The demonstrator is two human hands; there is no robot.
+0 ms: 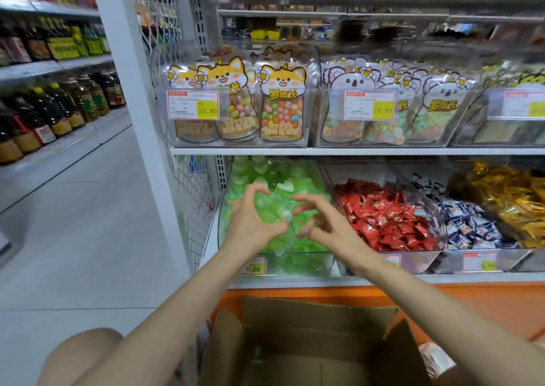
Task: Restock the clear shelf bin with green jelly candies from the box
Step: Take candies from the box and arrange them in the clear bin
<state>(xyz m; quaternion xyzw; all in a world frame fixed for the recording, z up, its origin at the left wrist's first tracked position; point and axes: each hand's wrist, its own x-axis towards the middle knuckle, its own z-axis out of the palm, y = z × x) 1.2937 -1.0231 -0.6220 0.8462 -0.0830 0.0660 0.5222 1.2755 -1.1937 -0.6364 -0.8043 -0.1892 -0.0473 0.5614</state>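
The clear shelf bin [295,263] sits at the left end of the lower shelf, heaped with green jelly candies [283,176]. Both my hands are over the heap inside the bin. My left hand [250,223] curls its thumb and fingers around a clump of the green candies. My right hand [324,226] faces it with bent fingers against the same clump, so the two hands cup it between them. The open cardboard box [295,321] stands on the floor below the shelf, with a single green candy [256,353] visible on its bottom.
To the right of the green bin are bins of red-wrapped candies [383,217], blue-and-white ones [466,223] and gold ones [507,197]. The upper shelf [383,150] holds candy pouches in clear bins. A white shelf post [138,120] stands left, with an aisle floor [73,223] beyond.
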